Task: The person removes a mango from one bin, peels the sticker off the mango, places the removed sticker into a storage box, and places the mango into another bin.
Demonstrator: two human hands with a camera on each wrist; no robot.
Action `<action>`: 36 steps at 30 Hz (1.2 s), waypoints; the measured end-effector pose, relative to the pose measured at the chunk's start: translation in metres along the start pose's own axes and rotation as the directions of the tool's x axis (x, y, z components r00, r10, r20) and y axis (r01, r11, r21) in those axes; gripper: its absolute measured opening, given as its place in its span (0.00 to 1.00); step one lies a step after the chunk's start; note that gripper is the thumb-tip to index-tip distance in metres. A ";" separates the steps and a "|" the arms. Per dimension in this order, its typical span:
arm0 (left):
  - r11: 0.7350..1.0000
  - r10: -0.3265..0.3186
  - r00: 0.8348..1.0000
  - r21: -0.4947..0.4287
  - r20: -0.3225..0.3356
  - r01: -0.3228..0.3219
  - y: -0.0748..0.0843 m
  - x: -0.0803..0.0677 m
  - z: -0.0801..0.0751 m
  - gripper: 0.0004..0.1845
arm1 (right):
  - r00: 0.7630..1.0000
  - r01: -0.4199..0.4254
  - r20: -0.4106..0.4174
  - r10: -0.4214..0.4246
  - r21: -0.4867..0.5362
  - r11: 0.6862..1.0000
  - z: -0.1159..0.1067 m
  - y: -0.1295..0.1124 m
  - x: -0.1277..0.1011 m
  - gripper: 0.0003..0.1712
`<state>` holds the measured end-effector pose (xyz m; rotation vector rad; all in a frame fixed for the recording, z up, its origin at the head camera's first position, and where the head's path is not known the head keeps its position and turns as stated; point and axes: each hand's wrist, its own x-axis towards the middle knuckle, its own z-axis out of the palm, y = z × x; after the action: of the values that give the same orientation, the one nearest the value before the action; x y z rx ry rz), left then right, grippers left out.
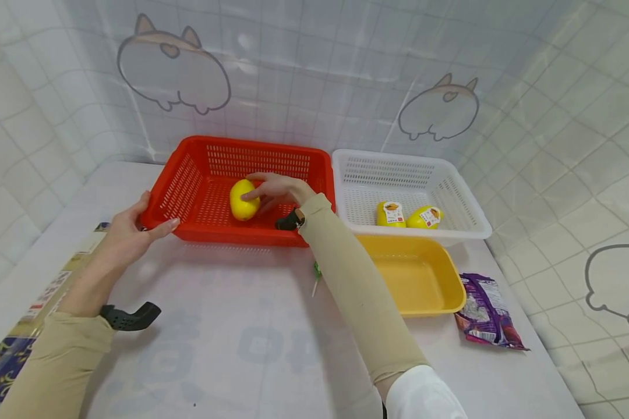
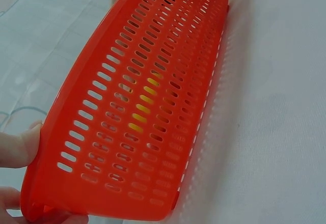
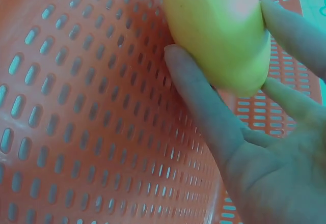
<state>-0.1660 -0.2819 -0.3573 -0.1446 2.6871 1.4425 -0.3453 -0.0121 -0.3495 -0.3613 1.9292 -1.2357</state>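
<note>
A red slotted basket [image 1: 230,235] stands at the back of the table. My left hand [image 1: 144,224] grips its front left corner, with the thumb [image 2: 18,145] against the outer wall [image 2: 142,117]. Inside the basket lies a yellow lemon-shaped fruit [image 1: 243,201]. My right hand [image 1: 269,189] reaches over the front rim and holds it between thumb and fingers. In the right wrist view the fingers [image 3: 204,96] lie round the fruit [image 3: 219,30], just above the basket floor [image 3: 76,107].
To the right of the red basket, a white basket [image 1: 469,218] holds two labelled yellow fruits [image 1: 391,213] [image 1: 424,217]. A yellow tray [image 1: 440,305] sits in front of it, with a purple snack packet [image 1: 487,314] to its right. A printed box [image 1: 10,343] lies at the table's left edge.
</note>
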 end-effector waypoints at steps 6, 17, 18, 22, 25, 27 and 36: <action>1.000 -0.009 1.000 0.002 0.009 0.009 0.001 0.000 0.000 0.53 | 0.999 -0.019 0.045 0.020 -0.027 0.999 0.000 0.000 0.000 0.45; 1.000 -0.023 1.000 0.014 0.009 0.023 0.000 -0.001 -0.002 0.52 | 0.996 -0.008 0.089 0.004 0.045 0.999 0.004 -0.003 0.003 0.44; 1.000 -0.024 1.000 0.014 0.011 0.024 -0.001 -0.001 -0.002 0.52 | 0.996 -0.008 0.087 0.004 0.048 0.999 0.005 -0.004 0.004 0.44; 1.000 -0.012 1.000 0.020 0.011 0.012 -0.002 0.000 -0.001 0.51 | 0.997 -0.010 0.080 0.007 0.039 0.999 0.011 -0.006 0.007 0.44; 1.000 -0.011 1.000 0.016 0.011 0.011 -0.002 0.000 0.000 0.51 | 0.997 -0.012 0.082 0.009 0.030 0.999 0.016 -0.008 0.008 0.45; 1.000 -0.011 1.000 0.017 0.011 0.010 -0.002 -0.001 0.000 0.51 | 0.997 -0.009 0.083 0.006 0.028 1.000 0.018 -0.009 0.009 0.45; 1.000 0.000 1.000 0.009 0.006 0.000 -0.001 -0.001 -0.001 0.52 | 0.996 -0.005 0.088 0.003 0.031 1.000 0.022 -0.014 0.012 0.43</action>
<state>-0.1649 -0.2830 -0.3572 -0.1396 2.6878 1.4287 -0.3390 -0.0400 -0.3477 -0.3889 1.8336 -1.2260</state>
